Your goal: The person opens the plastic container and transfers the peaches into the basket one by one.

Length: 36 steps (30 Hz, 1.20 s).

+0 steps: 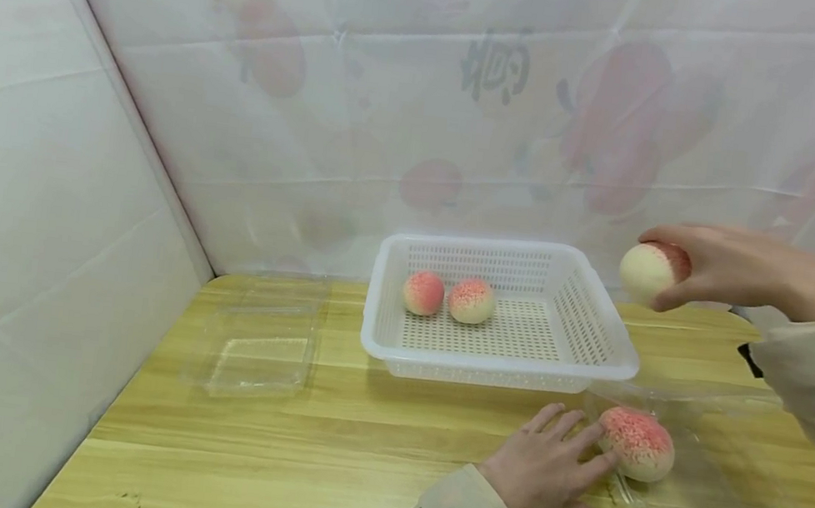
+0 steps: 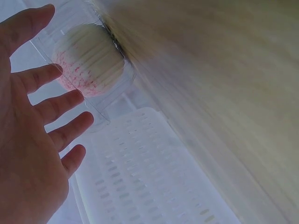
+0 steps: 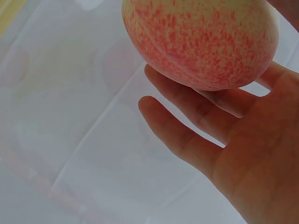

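Raised to the right of the white basket, my right hand grips a peach between thumb and fingers. Its red-speckled side fills the top of the right wrist view. Lower down, my left hand is spread at the left edge of a clear plastic box, its fingertips close to a second peach in that box. Whether they touch the peach or only the box, I cannot tell. Two more peaches, one pinker and one paler, sit in the left part of the white basket.
Another clear plastic box lies at the left on the wooden table. A printed white sheet hangs right behind the table, and a white side wall bounds it on the left.
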### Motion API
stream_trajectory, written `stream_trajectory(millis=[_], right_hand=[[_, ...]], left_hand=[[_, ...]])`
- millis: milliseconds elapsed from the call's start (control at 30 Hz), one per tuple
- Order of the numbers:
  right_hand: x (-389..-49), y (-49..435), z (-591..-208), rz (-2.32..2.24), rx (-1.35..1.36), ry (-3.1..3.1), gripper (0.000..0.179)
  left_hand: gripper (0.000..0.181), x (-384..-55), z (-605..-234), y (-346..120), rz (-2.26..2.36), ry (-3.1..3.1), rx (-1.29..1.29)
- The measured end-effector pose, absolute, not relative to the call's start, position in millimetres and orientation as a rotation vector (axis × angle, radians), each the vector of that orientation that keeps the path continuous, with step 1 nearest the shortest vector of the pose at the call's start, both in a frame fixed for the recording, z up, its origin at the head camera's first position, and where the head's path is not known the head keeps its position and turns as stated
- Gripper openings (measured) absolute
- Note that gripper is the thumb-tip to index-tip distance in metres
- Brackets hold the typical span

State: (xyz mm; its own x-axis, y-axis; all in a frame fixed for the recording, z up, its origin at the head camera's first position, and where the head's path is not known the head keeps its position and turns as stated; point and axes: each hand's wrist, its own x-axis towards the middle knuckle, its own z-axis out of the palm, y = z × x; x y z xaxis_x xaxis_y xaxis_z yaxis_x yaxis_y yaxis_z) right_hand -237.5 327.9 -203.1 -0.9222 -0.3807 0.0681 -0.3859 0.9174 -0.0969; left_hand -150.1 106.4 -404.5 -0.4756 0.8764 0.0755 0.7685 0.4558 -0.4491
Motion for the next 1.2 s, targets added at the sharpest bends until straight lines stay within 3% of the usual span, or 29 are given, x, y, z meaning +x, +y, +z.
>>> stream_trajectory(millis=[567, 1200], right_hand=[[-252, 307, -200, 0.237, 0.647, -3.041, 0.076], [-272, 277, -207, 0.282, 0.712, -3.052, 0.071]], left_hand=[[0.078, -146, -405, 107, 0.528, -2.368, -1.388], [0.056, -150, -401, 109, 0.477, -2.295, -1.383]])
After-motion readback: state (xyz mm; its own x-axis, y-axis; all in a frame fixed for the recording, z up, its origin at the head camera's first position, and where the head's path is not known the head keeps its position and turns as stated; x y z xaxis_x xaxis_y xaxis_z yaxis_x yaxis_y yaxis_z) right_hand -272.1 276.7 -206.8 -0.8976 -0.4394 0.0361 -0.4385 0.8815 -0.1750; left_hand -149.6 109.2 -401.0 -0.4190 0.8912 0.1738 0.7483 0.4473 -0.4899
